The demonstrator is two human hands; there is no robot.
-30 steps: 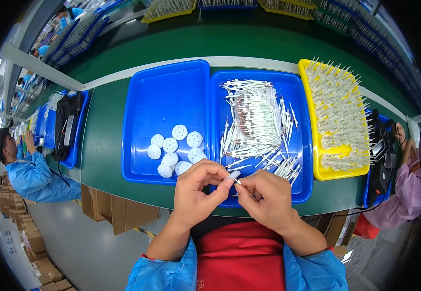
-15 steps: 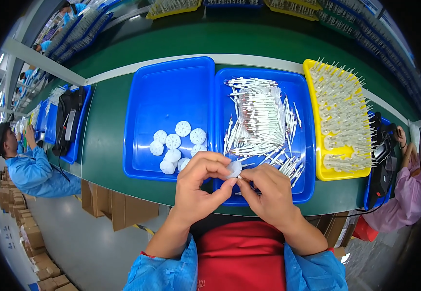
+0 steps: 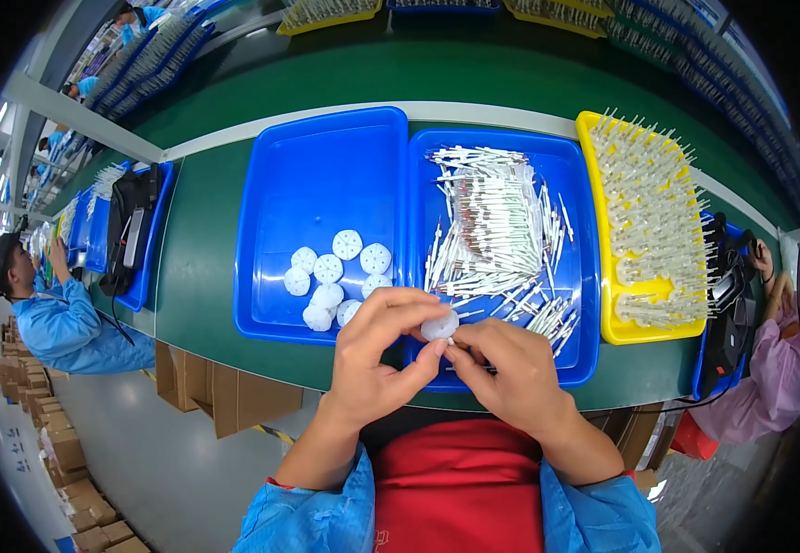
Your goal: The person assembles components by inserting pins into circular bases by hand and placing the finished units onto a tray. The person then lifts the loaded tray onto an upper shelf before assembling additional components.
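Between thumb and fingers, my left hand (image 3: 377, 348) grips a translucent white plastic disc (image 3: 440, 324) over the front edge of the right blue tray (image 3: 587, 276). My right hand (image 3: 515, 370) is closed in a pinch at the disc's near right side. A small white tip shows between its fingertips, likely one of the thin white sticks; most of it is hidden. Several matching discs (image 3: 328, 268) with holes in their faces lie in the left blue tray (image 3: 317, 175). Many thin white sticks (image 3: 497, 226), partly bundled, fill the right blue tray.
A yellow tray (image 3: 594, 212) at the right holds rows of discs with upright sticks. Blue trays with black devices (image 3: 137, 221) stand at both ends of the green bench (image 3: 202, 221). Co-workers sit to the left (image 3: 73, 318) and right (image 3: 759, 369). Cardboard boxes (image 3: 234, 396) stand below.
The disc in my left hand has tilted so more of its face shows, and it has shifted slightly left. My right fingers have moved a little left with it.
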